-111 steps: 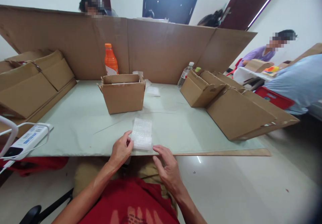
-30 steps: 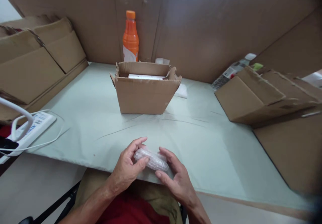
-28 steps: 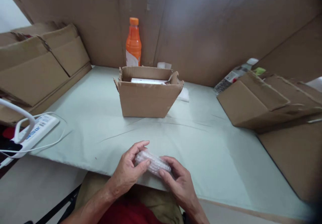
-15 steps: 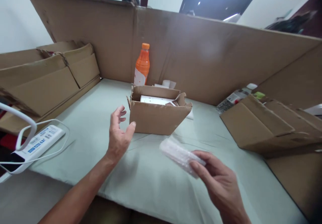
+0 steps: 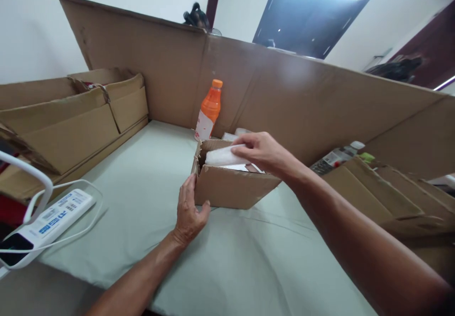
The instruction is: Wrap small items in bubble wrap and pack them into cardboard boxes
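Two hands at small box (image 5: 227, 190) on pale green tabletop (image 5: 142, 174)

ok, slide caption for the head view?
Right hand holds a bubble-wrapped bundle over the open cardboard box; left hand steadies its corner.

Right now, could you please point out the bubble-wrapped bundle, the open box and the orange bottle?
bubble-wrapped bundle (image 5: 221, 157), head view, its middle.
open box (image 5: 231, 194), head view, front wall.
orange bottle (image 5: 209, 108), head view, its body.
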A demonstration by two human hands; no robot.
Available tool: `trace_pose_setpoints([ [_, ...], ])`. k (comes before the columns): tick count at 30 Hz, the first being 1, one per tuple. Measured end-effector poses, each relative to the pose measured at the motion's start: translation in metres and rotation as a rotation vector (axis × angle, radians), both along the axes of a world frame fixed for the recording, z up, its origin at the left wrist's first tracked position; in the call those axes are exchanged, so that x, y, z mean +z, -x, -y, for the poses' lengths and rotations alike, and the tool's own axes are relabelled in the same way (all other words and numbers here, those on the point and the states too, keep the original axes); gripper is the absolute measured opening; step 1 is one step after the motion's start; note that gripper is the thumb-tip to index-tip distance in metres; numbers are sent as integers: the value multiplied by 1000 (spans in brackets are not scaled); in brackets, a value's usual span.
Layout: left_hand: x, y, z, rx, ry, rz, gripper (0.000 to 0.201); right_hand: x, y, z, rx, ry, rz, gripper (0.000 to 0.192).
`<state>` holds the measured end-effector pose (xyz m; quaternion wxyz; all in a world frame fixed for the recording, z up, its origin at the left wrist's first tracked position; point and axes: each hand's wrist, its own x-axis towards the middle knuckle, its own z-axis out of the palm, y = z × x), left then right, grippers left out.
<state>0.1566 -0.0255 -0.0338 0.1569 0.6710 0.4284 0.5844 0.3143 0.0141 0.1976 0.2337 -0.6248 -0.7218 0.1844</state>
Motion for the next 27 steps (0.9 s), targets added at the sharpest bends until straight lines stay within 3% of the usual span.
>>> trace_pose_setpoints([
  [3, -3, -1, -2, 22, -23, -14, 80, -6, 25, -23, 33, 79, 121, 14],
  [7, -4, -2, -2, 38, -18, -20, 80, -3, 44, -41, 11, -53, 416, 17],
  [10, -2, -3, -1, 34, -11, -26, 80, 2, 47, -49, 5, -103, 481, 19],
  [15, -3, -4, -1, 41, -16, -29, 81, -7, 47, -55, 53, -55, 487, 22],
  [21, -5, -5, -3, 54, -42, -43, 79, -14, 66, -44, 90, -105, 870, 23],
  [24, -6, -4, -3, 60, -47, -49, 79, -19, 77, -42, 147, -106, 886, 25],
  [27, -6, -4, -3, 63, -40, -42, 79, -25, 76, -46, 212, -1, 784, 23],
])
